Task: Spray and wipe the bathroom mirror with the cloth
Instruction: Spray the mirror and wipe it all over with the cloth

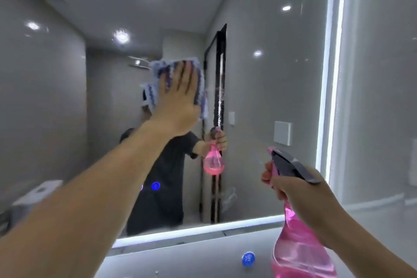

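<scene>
The left hand is spread flat, fingers extended, and a blue-and-white striped cloth is pressed by it against the mirror, near the middle of the glass. The right hand is closed around the neck of a pink spray bottle, which is held upright near the mirror's lower right corner with its grey nozzle toward the glass. A streak of droplets is seen just right of the cloth. A lit strip borders the mirror's right and bottom edges.
</scene>
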